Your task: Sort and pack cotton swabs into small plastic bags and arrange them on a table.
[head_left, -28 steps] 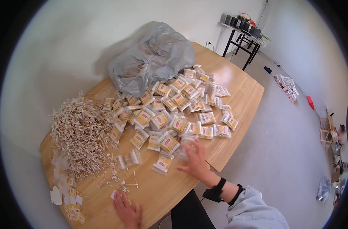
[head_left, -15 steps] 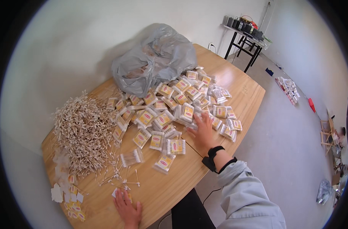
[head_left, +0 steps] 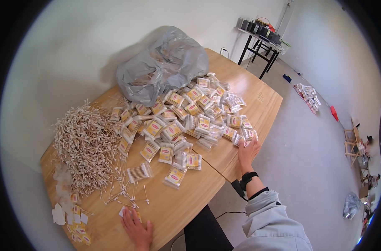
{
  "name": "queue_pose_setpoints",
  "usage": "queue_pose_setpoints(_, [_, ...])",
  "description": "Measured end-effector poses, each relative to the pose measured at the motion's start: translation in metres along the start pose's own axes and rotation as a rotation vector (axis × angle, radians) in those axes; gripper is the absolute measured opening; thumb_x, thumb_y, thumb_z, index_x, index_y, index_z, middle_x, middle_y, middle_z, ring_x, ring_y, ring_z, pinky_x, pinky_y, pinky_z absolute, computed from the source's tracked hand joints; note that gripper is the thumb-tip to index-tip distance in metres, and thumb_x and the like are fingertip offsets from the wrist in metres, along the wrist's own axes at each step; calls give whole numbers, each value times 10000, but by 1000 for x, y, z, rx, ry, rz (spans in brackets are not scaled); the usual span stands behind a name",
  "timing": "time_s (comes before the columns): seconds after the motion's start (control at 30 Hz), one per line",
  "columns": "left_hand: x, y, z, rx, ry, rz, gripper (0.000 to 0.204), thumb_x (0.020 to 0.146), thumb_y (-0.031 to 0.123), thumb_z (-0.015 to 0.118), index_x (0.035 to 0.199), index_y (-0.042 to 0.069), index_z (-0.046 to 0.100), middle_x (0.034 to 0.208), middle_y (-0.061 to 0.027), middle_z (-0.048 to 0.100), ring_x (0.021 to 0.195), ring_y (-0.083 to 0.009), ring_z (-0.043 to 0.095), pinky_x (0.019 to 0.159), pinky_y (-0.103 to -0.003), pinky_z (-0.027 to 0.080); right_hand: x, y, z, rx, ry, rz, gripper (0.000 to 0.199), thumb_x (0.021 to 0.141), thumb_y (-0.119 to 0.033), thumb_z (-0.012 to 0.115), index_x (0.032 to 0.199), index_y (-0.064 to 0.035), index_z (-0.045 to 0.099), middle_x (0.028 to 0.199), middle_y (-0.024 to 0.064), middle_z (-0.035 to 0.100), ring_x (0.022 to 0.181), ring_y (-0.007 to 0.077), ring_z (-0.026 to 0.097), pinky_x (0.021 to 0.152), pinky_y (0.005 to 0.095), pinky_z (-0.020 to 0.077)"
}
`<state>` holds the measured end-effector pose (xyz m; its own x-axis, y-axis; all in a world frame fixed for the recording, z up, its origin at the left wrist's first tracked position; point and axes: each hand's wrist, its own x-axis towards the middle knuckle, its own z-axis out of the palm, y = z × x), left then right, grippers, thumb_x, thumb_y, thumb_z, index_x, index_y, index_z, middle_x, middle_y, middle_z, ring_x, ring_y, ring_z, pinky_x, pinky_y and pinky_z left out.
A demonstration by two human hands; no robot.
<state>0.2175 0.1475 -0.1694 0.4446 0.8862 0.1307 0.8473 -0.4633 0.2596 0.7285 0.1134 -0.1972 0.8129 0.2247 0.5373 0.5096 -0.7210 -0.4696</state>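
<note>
A heap of clear packets of cotton swabs (head_left: 172, 130), each with a yellow and white card inside, spreads over the middle of the wooden table (head_left: 190, 188). At the heap's right end, by the table edge, my right hand (head_left: 248, 154) presses its fingertips against the outermost packets (head_left: 249, 134), its fingers stretched out rather than wrapped round one. Nearer me on the left, my left hand (head_left: 137, 229) lies flat, partly covering a small white and yellow card (head_left: 123, 212). Beyond it are several scattered swabs (head_left: 125, 189) and a tall pile of loose cotton swabs (head_left: 86, 146).
A large grey plastic bag (head_left: 163, 62) rests behind the packets against the wall. Small cards (head_left: 78, 228) lie at the table's left edge. Farther off stand a black-legged table (head_left: 261, 37) with dark devices and, on the floor, a bundle of packages (head_left: 307, 97).
My right hand has moved right and nearer the table edge, from the heap's front to its outermost packets. My left hand stays on the card. The view has shifted slightly.
</note>
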Motion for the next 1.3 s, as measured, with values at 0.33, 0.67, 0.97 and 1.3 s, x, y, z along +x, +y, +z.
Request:
queue_pose_setpoints(0.33, [1,9,-1,-4,-15,19,772,781,286,630,1432,-1,330,1513,-233,266,1426,-391,208,1152,-550,153,43,-12,79,225,-126,-78,502,836,-193,648,1254,41,499,1163,231,512,1097,390,479,962,450,397])
queue_pose_setpoints(0.67, [-1,-1,-7,19,9,19,763,769,310,644,1406,0,363,1501,-240,289,1412,-394,243,1144,-565,173,-15,-60,17,338,-315,-70,665,797,-356,756,1264,38,495,908,128,646,807,217,634,729,337,505])
queue_pose_setpoints(0.97, [1,1,-11,-9,19,-23,733,785,327,667,1391,20,390,1486,-221,320,1410,-373,252,1148,-540,182,-54,-127,-19,843,-649,174,460,886,-109,653,1291,12,473,957,46,620,830,138,599,722,269,502])
queue_pose_setpoints(1.3, [1,3,-8,-40,23,-9,719,798,336,662,1378,6,396,1478,-225,326,1408,-374,254,1148,-546,180,-150,-149,-44,214,-609,-835,704,751,-452,735,1350,-167,496,1364,181,407,1412,365,226,1109,639,141])
